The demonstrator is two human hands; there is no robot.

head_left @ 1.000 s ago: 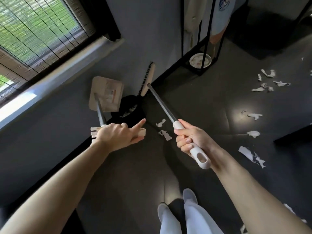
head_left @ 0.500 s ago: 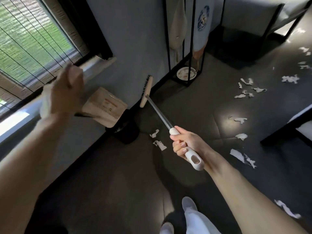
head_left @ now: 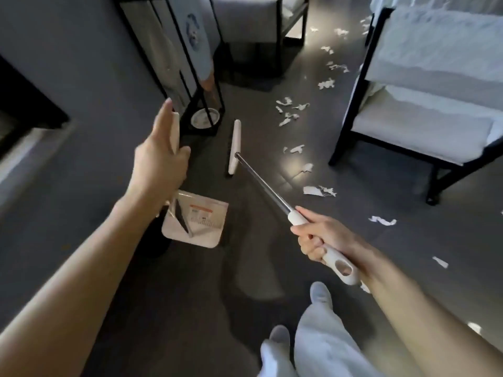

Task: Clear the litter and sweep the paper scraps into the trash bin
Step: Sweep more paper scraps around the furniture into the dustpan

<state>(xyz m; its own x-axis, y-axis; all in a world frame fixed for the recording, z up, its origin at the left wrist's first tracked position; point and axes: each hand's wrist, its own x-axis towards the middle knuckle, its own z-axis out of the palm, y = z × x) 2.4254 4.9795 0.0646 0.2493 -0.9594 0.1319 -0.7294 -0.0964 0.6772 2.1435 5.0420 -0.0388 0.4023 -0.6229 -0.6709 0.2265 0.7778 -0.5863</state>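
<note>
The scraps (head_left: 318, 190) lie in a loose trail on the dark floor (head_left: 272, 254), from beside my right arm up along the bed frame (head_left: 351, 104). They are thin white paper, torn, with ragged edges. I judge they will slide easily and also flutter.

The broom (head_left: 234, 146) has a long narrow cream head and a bright metal shaft. Its head is low by the floor, left of the trail and apart from the nearest pieces. My right hand (head_left: 318, 238) grips the white plastic end of the shaft with all fingers curled round it.

The dustpan (head_left: 198, 221) is flat cream plastic with rounded corners and a printed label. It hangs under my left hand (head_left: 160, 164), which holds its upright handle (1 finger lies straight along it). I cannot tell if the pan touches the floor.

I judge the sweeping of this trail is not yet begun. Next, the head must go behind the scraps and pull them together, with the pan set flat and its lip toward them. The bin I cannot make out here.

A black wire rack (head_left: 190, 63) stands by the grey wall.
</note>
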